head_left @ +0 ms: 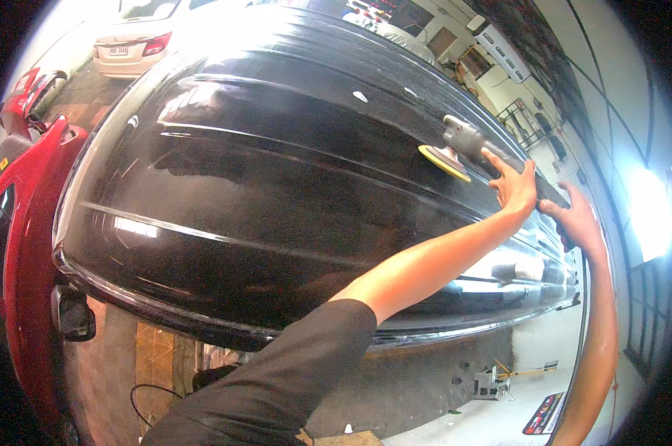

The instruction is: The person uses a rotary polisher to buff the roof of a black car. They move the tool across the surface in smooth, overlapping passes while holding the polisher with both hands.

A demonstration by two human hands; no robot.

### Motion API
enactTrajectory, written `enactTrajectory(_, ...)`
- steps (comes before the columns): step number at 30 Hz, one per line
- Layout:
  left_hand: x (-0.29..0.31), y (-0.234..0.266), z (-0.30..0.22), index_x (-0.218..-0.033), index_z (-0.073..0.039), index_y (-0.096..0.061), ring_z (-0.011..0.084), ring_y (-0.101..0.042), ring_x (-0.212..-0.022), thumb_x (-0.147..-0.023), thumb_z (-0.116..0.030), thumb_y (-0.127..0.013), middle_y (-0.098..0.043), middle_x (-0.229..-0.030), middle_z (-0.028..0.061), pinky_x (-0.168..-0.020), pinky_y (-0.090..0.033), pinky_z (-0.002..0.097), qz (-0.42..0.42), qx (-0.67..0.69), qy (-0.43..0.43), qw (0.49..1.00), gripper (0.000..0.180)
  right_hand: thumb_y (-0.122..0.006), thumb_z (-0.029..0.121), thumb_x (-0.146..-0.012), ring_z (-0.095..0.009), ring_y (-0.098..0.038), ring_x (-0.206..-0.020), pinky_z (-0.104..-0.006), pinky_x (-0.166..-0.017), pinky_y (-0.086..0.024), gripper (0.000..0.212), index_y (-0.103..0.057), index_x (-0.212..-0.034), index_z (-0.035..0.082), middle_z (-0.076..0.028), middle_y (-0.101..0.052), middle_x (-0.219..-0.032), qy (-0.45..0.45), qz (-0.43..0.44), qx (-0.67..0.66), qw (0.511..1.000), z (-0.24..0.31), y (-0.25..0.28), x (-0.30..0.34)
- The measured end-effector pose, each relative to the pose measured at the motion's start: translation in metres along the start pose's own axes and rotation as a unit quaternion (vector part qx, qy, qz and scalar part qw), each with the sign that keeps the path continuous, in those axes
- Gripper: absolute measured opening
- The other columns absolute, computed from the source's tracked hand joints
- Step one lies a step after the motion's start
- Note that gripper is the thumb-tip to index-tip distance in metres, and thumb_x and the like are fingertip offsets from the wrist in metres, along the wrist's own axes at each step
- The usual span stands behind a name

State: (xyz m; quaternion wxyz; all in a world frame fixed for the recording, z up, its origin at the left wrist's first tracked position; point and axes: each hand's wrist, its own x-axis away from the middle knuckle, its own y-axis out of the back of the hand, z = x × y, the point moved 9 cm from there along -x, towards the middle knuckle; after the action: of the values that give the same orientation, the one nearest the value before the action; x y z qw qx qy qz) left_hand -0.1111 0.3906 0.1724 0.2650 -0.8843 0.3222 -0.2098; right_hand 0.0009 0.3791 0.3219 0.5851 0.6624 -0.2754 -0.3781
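Polisher (469,141) is spanning 2 hands over the black roof (299,178): the left hand (515,186) is gripping its middle, the right hand (579,223) is holding its rear end. Its yellow-edged pad (445,163) is facing the roof, contact unclear. 1 red car (35,201) is standing at left.

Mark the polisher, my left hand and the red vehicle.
Polisher (469,141): head view, on the dark body of the tool.
Left hand (515,187): head view, on the back of the hand.
Red vehicle (37,195): head view, on its red bodywork.
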Motion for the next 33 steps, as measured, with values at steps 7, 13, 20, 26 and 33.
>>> enactTrajectory(7,-0.028,-0.044,0.060,-0.161,-0.029,0.017,0.0583,-0.054,-0.122,-0.089,-0.052,-0.063,-0.039,-0.139,0.0492,-0.106,-0.044,0.0570,0.054,0.004,0.021,0.998,0.110,-0.079,0.041,-0.080,-0.041,-0.066,-0.114,-0.0465,-0.099,-0.051,0.087,-0.044,-0.147,-0.003,-0.033,-0.064,-0.125,-0.076,0.001,0.010,0.997,-0.023,-0.018,0.010)
enactTrajectory(13,-0.020,-0.039,0.058,-0.161,-0.029,0.017,0.0580,-0.056,-0.121,-0.089,-0.050,-0.064,-0.039,-0.139,0.0491,-0.104,-0.045,0.0567,0.067,0.020,0.007,0.998,0.110,-0.079,0.041,-0.080,-0.042,-0.070,-0.107,-0.0455,-0.095,-0.053,0.088,-0.044,-0.148,-0.004,-0.034,-0.064,-0.124,-0.025,-0.069,0.044,0.996,-0.049,-0.023,0.006)
enactTrajectory(20,-0.009,-0.023,0.038,-0.161,-0.028,0.017,0.0565,-0.059,-0.114,-0.089,-0.049,-0.064,-0.040,-0.136,0.0447,-0.100,-0.050,0.0556,0.046,-0.004,0.004,0.999,0.111,-0.079,0.039,-0.081,-0.035,-0.073,-0.092,-0.0435,-0.084,-0.057,0.087,-0.044,-0.148,-0.004,-0.029,-0.069,-0.107,-0.007,-0.054,0.016,0.998,-0.033,-0.014,0.013)
enactTrajectory(26,0.000,-0.016,0.031,-0.161,-0.027,0.017,0.0555,-0.060,-0.113,-0.089,-0.050,-0.065,-0.041,-0.136,0.0434,-0.095,-0.054,0.0544,0.061,0.025,0.016,0.998,0.112,-0.079,0.037,-0.079,-0.025,-0.068,-0.059,-0.0401,-0.056,-0.056,0.087,-0.044,-0.147,-0.004,-0.019,-0.070,-0.084,-0.016,-0.028,-0.016,0.999,-0.019,-0.012,0.019)
enactTrajectory(33,0.018,-0.021,0.020,-0.161,-0.026,0.017,0.0584,-0.060,-0.112,-0.089,-0.050,-0.065,-0.039,-0.135,0.0466,-0.100,-0.048,0.0564,0.018,-0.024,0.054,0.998,0.112,-0.081,0.034,-0.075,-0.022,-0.067,-0.062,-0.0365,-0.051,-0.053,0.088,-0.045,-0.148,0.002,-0.018,-0.068,-0.086,-0.064,0.023,-0.039,0.997,-0.027,0.011,0.017)
